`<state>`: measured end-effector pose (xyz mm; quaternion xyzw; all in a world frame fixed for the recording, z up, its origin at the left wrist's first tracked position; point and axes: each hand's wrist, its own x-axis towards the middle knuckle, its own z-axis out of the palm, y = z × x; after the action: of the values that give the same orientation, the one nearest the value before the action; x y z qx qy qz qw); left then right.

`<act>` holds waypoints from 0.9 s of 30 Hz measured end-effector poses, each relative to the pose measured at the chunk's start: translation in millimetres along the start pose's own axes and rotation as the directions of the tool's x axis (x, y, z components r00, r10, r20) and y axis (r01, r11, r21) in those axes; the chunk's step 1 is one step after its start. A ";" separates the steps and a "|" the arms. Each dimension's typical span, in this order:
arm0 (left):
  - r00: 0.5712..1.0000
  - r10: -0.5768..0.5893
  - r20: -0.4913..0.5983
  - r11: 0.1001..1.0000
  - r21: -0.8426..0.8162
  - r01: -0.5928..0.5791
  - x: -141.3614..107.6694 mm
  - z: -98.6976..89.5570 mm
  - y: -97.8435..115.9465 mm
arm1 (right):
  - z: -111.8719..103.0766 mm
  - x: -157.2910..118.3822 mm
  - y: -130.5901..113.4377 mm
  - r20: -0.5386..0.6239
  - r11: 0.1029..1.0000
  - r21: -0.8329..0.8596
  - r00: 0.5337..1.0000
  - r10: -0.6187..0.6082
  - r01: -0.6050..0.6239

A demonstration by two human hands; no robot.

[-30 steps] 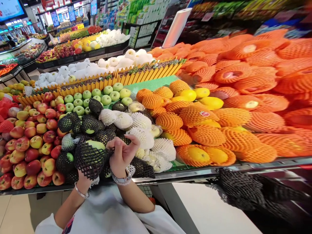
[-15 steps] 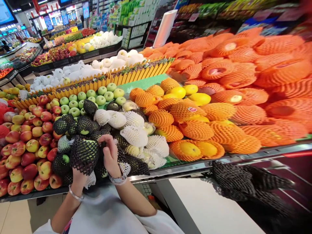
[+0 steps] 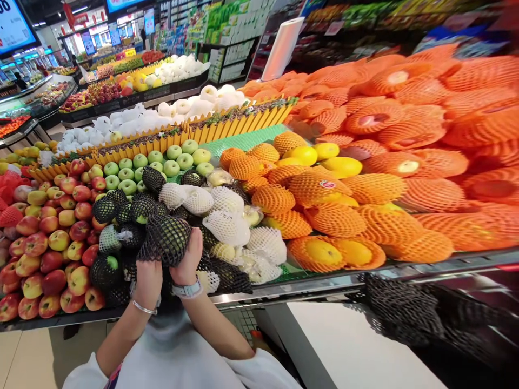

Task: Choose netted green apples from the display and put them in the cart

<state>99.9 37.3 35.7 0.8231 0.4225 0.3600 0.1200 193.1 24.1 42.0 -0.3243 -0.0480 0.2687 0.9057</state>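
In the head view, the green fruit in black netting (image 3: 168, 236) is near the display's front edge, between both hands. The left hand (image 3: 148, 280) supports it at seven o'clock; the right hand (image 3: 188, 258) cups it at four o'clock — fingers curved against the netting, their tips hidden, so their exact spread cannot be told. From the fruit, red-and-yellow apples (image 3: 51, 259) lie at nine o'clock, green apples (image 3: 155, 157) at twelve — white-netted fruit (image 3: 227, 227) at three.
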 end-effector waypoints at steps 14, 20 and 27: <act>0.868 -0.424 0.259 0.362 -0.830 0.424 -21.1 18.6 3.3 | 5.7 -3.9 -27.0 0.269 0.890 -0.160 0.886 -0.378 0.428; 0.880 -0.466 0.096 0.475 -0.811 0.340 -13.2 12.0 0.9 | 4.3 3.6 -25.2 0.334 0.830 -0.336 0.880 -0.338 0.446; 0.886 -0.452 -0.099 0.663 -0.703 0.259 -9.8 -6.5 11.6 | 5.1 1.6 -19.6 0.247 0.891 -0.145 0.888 -0.388 0.430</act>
<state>98.8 21.8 41.3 0.5676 0.4295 0.5635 0.4193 202.0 15.1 57.8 -0.3637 -0.2375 0.0976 0.8954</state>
